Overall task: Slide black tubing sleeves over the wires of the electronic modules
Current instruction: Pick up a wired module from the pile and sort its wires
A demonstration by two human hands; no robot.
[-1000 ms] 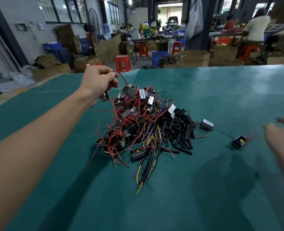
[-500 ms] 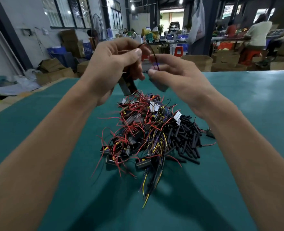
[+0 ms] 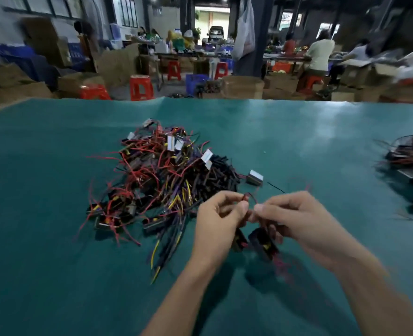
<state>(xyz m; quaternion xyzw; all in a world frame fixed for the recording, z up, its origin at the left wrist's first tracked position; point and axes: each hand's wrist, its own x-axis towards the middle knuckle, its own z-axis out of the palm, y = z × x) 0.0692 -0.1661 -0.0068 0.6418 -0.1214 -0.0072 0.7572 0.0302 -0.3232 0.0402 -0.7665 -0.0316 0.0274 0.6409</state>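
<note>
Two bare forearms (no sleeves, no gloves), left hand [image 3: 218, 215], right hand [image 3: 295, 214]

Dim interior; overhead lamps and a bright far doorway supply light. Pale glare marks the green counter [image 3: 297, 132] at upper right. Soft shadows lie under the forearms. Motion blur smears edges; wide-angle distortion bends the periphery.
</note>
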